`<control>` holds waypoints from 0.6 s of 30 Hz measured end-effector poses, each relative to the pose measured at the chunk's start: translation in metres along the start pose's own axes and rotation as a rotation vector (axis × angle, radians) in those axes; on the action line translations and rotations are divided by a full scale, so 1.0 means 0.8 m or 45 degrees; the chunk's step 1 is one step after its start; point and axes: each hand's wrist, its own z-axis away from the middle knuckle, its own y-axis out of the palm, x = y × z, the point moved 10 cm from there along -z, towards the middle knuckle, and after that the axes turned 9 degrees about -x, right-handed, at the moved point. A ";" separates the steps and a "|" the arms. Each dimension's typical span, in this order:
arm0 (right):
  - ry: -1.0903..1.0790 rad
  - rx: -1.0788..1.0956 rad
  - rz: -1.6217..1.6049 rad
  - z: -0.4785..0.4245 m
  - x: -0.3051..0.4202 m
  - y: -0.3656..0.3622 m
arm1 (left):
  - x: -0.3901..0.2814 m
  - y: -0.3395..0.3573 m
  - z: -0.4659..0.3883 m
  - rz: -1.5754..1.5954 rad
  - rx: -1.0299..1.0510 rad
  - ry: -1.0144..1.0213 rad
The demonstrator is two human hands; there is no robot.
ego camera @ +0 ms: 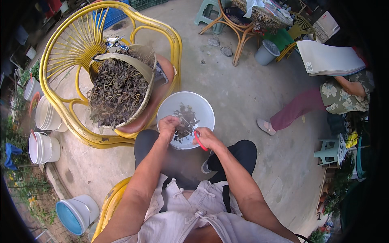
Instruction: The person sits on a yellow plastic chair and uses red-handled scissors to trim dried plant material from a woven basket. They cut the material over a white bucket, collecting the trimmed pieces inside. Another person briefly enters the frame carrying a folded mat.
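Between my knees stands a white plastic bucket [200, 104] with dark dried leaves [186, 114] inside it. My right hand [207, 138] grips a pair of scissors [199, 140] with red handles, its blades angled up and left over the bucket. Opposite the blades, my left hand [169, 125] is over the bucket's left rim with its fingers pinched together; what they pinch is too small to make out, though it seems to be a bit of the plant. A woven basket [145, 101] heaped with dried leafy stems [120, 86] rests on the yellow rattan chair ahead to the left.
The yellow rattan chair [177, 39] carries eyeglasses [117, 42] by the basket. White buckets [48, 148] line the left side. At right, a person [304, 100] holds large paper sheets [331, 57]. A grey bin [266, 52] stands beside a rattan table [240, 39]; a green stool [328, 152] is far right.
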 end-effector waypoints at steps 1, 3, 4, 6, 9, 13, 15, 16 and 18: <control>0.000 0.006 0.024 -0.002 0.001 0.000 | -0.001 0.001 0.001 -0.034 -0.002 0.017; 0.023 0.013 0.027 -0.002 0.004 -0.003 | -0.002 0.001 0.000 -0.063 -0.001 0.042; 0.033 0.017 0.029 -0.002 0.006 -0.003 | -0.001 0.000 0.000 -0.057 0.002 0.050; 0.056 0.000 0.073 -0.003 0.006 -0.004 | -0.002 -0.002 0.000 -0.071 -0.027 0.043; 0.070 -0.039 0.081 0.004 0.012 -0.012 | -0.009 -0.011 0.003 -0.179 -0.142 0.035; 0.028 -0.049 0.046 0.019 0.011 -0.018 | -0.018 -0.022 0.008 -0.320 -0.293 0.055; 0.009 -0.033 0.026 0.036 0.022 -0.029 | -0.022 -0.028 0.008 -0.385 -0.349 0.082; -0.001 -0.025 0.016 0.043 0.028 -0.033 | -0.023 -0.031 0.006 -0.448 -0.380 0.120; 0.048 0.042 -0.142 0.049 0.014 -0.022 | -0.023 -0.033 0.003 -0.544 -0.401 0.172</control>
